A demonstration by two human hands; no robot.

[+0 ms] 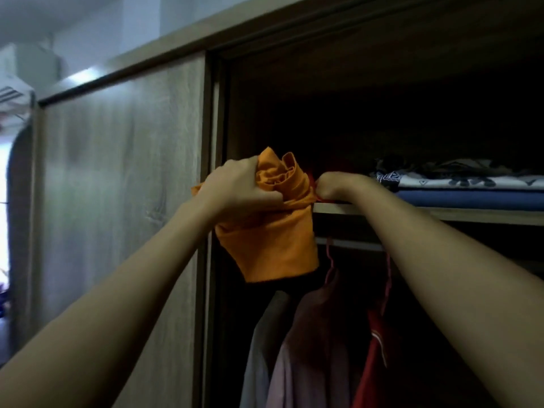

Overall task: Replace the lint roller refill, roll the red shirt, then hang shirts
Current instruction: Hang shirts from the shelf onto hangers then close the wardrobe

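A rolled orange garment [273, 231] is held up at the left end of the wardrobe shelf [441, 212], and my left hand [238, 187] grips its bunched top. My right hand [332, 185] curls at the shelf edge just right of the roll, pinching a bit of red fabric [312, 181] that shows between hand and roll. Below the shelf, a pink shirt [312, 334] and a red shirt [374, 357] hang on hangers from the rail [353, 245].
Folded clothes [471, 189], blue and patterned, are stacked on the shelf to the right. The closed sliding wardrobe door [123, 201] fills the left. The wardrobe interior above the shelf is dark.
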